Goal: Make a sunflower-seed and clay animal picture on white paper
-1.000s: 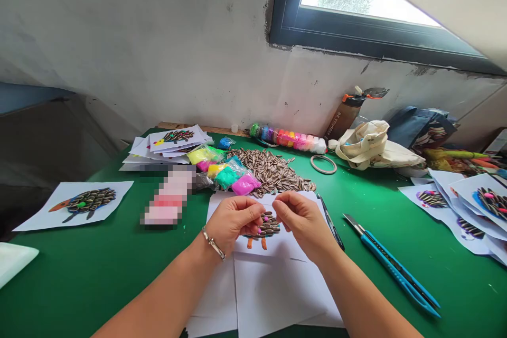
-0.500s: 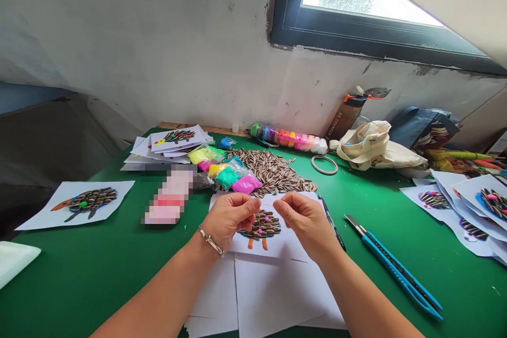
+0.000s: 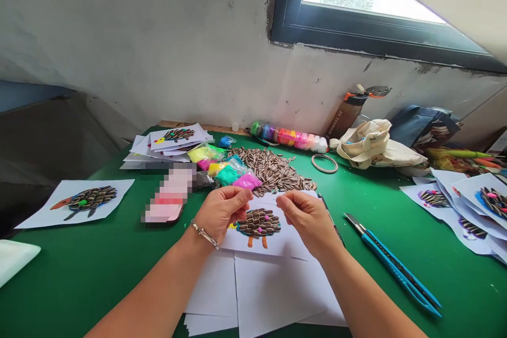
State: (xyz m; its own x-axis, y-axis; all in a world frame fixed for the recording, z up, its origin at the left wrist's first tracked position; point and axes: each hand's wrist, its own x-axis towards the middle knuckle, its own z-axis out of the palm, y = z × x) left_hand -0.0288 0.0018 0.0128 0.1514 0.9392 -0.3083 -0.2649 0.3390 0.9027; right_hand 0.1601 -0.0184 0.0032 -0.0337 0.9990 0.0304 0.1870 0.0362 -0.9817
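Note:
Both hands are raised over a white sheet that bears a seed-covered bird figure (image 3: 259, 223) with pink dots, orange legs and a yellow head. My left hand (image 3: 226, 211), with a bracelet at the wrist, is pinched at the figure's upper left; anything between its fingertips is too small to make out. To the upper right of the figure, my right hand (image 3: 303, 216) is also pinched, its contents not visible. The fingertips of the two hands are apart. More white sheets (image 3: 277, 285) lie beneath, between the forearms.
Striped seeds (image 3: 273, 166) are heaped behind the hands, beside colourful clay bags (image 3: 232, 174). A blue cutter (image 3: 396, 264) with its blade out lies at the right, below a tape ring (image 3: 325, 163). Finished-looking pictures (image 3: 93, 200) rest left and right.
My left hand has moved slightly left and up, widening the gap between the hands and uncovering more of the figure, including its yellow head. My right hand has shifted slightly right.

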